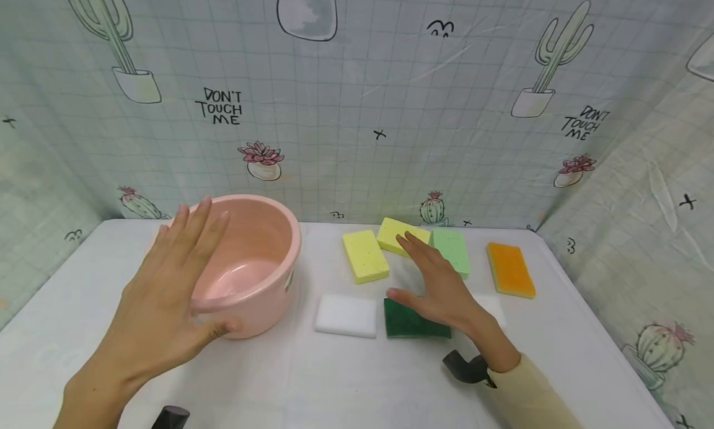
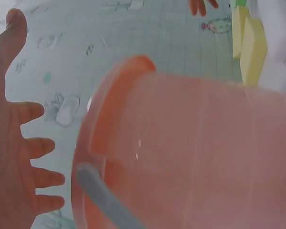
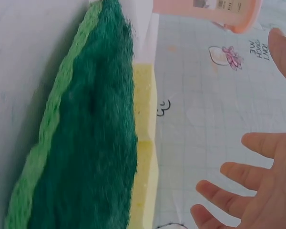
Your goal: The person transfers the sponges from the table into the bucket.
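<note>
Cloth (image 1: 357,100) says "DON'T TOUCH ME". The left hand (image 1: 173,280) is near the pink bucket (image 1: 253,311), the right hand (image 1: 439,286) over the green scrub sponge (image 1: 414,322) on the table (image 1: 334,385); both spread wide, holding nothing.

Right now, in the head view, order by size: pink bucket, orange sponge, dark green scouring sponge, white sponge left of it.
1. Pink bucket
2. White sponge and dark green scouring sponge: too alike to rank; the right hand overlaps the latter
3. Orange sponge
</note>
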Demonstrator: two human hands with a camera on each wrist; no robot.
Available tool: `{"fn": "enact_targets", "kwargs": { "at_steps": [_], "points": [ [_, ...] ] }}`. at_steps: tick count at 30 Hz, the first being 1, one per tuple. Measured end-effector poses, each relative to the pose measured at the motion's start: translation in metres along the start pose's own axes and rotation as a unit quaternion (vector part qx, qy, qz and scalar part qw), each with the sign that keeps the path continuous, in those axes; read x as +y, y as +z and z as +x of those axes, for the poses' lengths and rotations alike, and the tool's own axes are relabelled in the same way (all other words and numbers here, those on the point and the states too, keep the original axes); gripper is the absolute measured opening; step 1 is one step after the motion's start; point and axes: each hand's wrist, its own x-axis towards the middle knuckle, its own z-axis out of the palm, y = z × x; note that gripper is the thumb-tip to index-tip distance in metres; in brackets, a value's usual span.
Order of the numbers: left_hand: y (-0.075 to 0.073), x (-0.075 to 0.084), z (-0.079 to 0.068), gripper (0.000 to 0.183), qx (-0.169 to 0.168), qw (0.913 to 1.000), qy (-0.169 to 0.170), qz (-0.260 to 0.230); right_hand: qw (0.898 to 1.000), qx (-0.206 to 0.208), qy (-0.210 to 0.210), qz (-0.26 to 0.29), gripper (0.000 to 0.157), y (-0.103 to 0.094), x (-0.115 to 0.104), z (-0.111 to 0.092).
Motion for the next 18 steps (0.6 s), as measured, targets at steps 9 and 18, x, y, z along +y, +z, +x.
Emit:
{"fn": "enact_targets", "kwargs": {
  "at_steps": [9, 18],
  "points": [
    [-0.001, -0.047, -0.022, 0.089, 0.030, 0.9972, -0.064, -0.024, 0.999, 0.001, 0.034, 0.016, 0.081, 0.017, -0.010, 0.009],
    [0.005, -0.081, -0.038, 0.080, 0.032, 0.9869, -0.141, -0.072, 0.998, 0.004, 0.055, 0.033, 0.082, 0.035, -0.017, 0.020]
  ]
}}
